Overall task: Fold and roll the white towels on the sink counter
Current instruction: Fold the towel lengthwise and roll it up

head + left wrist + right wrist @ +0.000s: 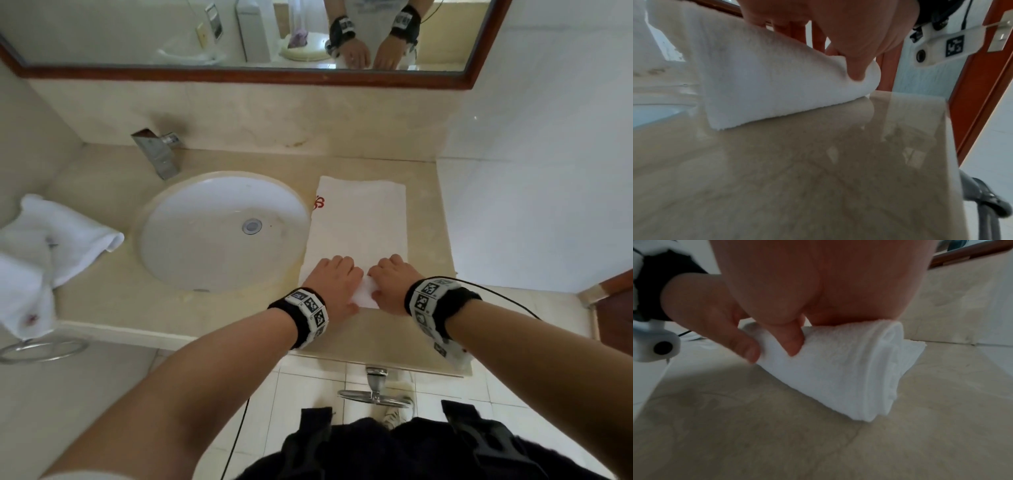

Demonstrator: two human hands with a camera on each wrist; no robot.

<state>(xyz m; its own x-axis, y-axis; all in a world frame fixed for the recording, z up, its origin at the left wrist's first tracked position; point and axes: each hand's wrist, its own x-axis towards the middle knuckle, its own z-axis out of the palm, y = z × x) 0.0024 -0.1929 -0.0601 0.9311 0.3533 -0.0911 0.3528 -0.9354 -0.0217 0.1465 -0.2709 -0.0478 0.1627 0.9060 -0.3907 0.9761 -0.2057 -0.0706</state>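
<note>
both hands were on the near end of the folded white towel [359, 222], lying on the counter [421, 339] right of the sink [219, 236]. near end was rolled up; the rest lay flat toward the mirror [239, 73]. left hand [334, 284] had fingers curled over the roll, thumb pressed into its front. right hand [390, 281] gripped the same way, thumb on the roll's face. second white towel [58, 233] sat crumpled left of the sink.
</note>
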